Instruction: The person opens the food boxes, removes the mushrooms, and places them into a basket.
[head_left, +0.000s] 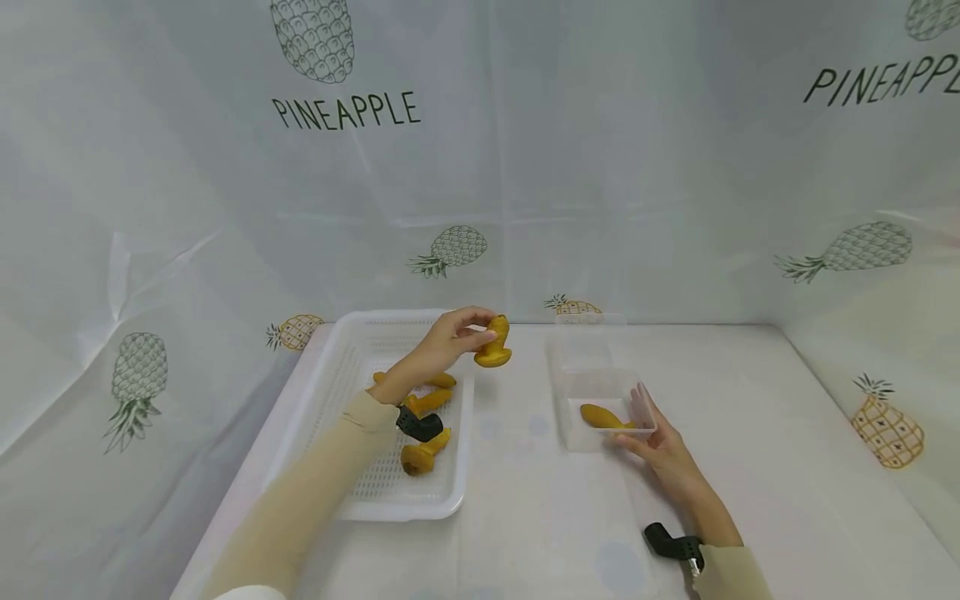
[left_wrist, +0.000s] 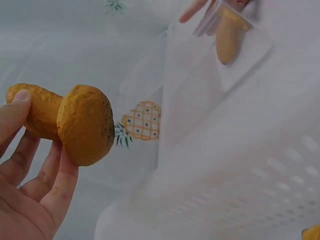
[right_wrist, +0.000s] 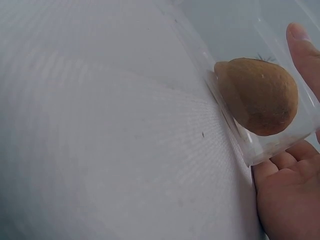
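My left hand (head_left: 442, 340) pinches a yellow-brown mushroom (head_left: 492, 353) by its stem, above the right rim of a white basket (head_left: 438, 508). In the left wrist view its rounded cap (left_wrist: 86, 127) points away from the fingers. My right hand (head_left: 666, 454) grips the near right corner of a clear plastic box (head_left: 576, 437), thumb at the front and fingers along the right side. Inside the box lies another mushroom (head_left: 598, 416); its rounded cap end (right_wrist: 262, 97) fills the right wrist view. The box stands on the table with its lid (head_left: 588, 342) raised at the back.
Several more mushrooms, one of them a thick-capped mushroom (head_left: 420, 457), lie in the basket, partly hidden by the left forearm. White table surface (head_left: 517, 492) separates basket and box. A pineapple-printed curtain (head_left: 525, 167) hangs behind the table.
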